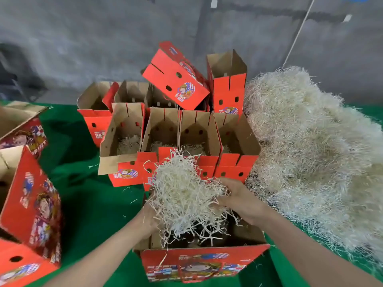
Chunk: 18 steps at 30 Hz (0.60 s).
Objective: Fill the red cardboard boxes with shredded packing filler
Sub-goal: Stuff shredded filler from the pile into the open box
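A red cardboard box (199,264) stands open right in front of me on the green cloth. Above its opening both hands hold a clump of pale shredded filler (182,193). My left hand (148,219) grips the clump from the left and below, mostly hidden by strands. My right hand (238,201) grips it from the right. Strands hang down into the box. Behind it a row of open red boxes (180,141) holds some filler at the bottom.
A big heap of filler (310,152) fills the right side of the green table (93,204). More red boxes (178,79) are stacked at the back, one tilted. Other red boxes (31,204) lie at the left edge. A grey wall stands behind.
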Tool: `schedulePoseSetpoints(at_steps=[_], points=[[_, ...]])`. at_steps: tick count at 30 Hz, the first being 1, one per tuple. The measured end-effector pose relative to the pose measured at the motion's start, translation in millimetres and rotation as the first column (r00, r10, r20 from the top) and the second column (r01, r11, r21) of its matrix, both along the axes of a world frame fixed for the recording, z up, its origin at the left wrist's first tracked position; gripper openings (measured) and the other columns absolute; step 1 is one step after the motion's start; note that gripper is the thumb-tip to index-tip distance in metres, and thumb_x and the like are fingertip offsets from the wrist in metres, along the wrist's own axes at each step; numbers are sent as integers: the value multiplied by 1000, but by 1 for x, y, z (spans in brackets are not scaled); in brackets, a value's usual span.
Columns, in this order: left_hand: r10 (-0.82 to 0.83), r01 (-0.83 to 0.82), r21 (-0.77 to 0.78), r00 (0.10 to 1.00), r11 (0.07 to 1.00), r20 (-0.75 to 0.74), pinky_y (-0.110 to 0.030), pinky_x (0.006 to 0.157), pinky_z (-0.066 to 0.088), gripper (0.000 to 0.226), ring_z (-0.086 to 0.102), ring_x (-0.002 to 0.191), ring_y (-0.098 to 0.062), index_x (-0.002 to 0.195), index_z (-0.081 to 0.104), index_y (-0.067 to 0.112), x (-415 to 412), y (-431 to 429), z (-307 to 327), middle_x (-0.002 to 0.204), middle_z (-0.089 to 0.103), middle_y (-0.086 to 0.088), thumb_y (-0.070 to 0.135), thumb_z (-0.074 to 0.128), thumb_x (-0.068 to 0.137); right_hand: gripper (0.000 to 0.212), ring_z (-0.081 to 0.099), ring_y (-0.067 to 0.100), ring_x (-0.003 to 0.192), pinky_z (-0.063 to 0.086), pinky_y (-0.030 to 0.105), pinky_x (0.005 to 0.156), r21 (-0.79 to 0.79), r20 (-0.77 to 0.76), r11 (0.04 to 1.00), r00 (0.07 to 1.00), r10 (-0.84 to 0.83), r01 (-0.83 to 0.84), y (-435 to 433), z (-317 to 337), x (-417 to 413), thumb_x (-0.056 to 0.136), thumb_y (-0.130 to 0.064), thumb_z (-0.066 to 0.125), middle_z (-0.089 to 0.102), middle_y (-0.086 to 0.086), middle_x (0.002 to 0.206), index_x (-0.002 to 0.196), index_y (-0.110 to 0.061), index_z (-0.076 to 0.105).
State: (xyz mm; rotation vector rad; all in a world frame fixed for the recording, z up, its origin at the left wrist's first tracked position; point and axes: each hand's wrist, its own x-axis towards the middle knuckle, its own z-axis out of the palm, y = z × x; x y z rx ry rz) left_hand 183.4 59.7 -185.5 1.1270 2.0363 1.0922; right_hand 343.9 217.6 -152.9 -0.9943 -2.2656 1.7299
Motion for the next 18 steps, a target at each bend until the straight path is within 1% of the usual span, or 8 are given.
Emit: schedulePoseSetpoints(at_steps=[1,6,7,8,9,11,14,18], points=[[-57,46,-106,993,993,-107,0,82,38,30,51,79,15,91,50,16,-4,-9,-2,95,53,1,-14,50,87,59,38,9,125,33,23,103,6,-10,999,999,-33,33,1,-3,4,78,2,65,38,1,142,132,-9,45],[-28,86,-265,976,960,214,6,74,26,53,44,73,31,134,37,5,-12,-13,-6,89,39,18,-7,57,86,40,51,-13,87,28,27,100,-44,-23,990,991,-132,131,-3,-13,11,80,-5,65,46,-11,122,118,-11,53],[-79,141,-229,962,963,262,6,75,28,54,50,79,24,129,40,11,-9,-11,-6,92,46,18,-9,60,83,34,55,-7,89,36,32,99,-62,-27,983,984,-176,174,-2,-16,10,82,-7,64,51,-8,120,114,-12,54],[-92,169,-195,931,966,352,6,73,31,55,55,84,15,122,44,20,-7,-9,-3,93,56,18,-11,63,79,32,23,-1,106,41,37,96,-84,-27,974,976,-215,212,-3,-18,8,85,-9,63,53,-7,118,115,-13,53],[-107,199,-173,895,965,432,6,72,34,59,58,87,12,117,45,25,-7,-9,3,89,63,19,-11,67,76,35,41,3,79,42,35,94,-113,-24,965,970,-242,237,-3,-21,8,87,-11,60,54,-7,115,121,-12,50],[-77,236,-149,737,960,671,-4,81,43,69,62,90,7,125,45,24,-9,-7,10,78,71,16,-4,74,69,28,50,8,95,41,31,90,-170,11,955,970,-245,243,-5,-26,7,93,-15,52,54,-6,107,120,-8,50],[-16,189,-119,591,975,807,-29,90,48,84,63,95,-17,114,62,20,-4,3,12,104,69,-7,40,90,38,9,49,10,70,42,29,76,-287,62,931,974,-218,227,-12,-27,7,95,-15,47,54,-1,78,93,-11,55],[144,-18,-177,667,984,731,-36,103,29,87,42,120,-29,135,43,11,18,31,11,135,46,-13,25,77,56,29,55,8,60,41,17,60,-419,-61,908,998,-16,-11,-9,-30,10,88,6,47,60,-7,62,74,-17,57]])
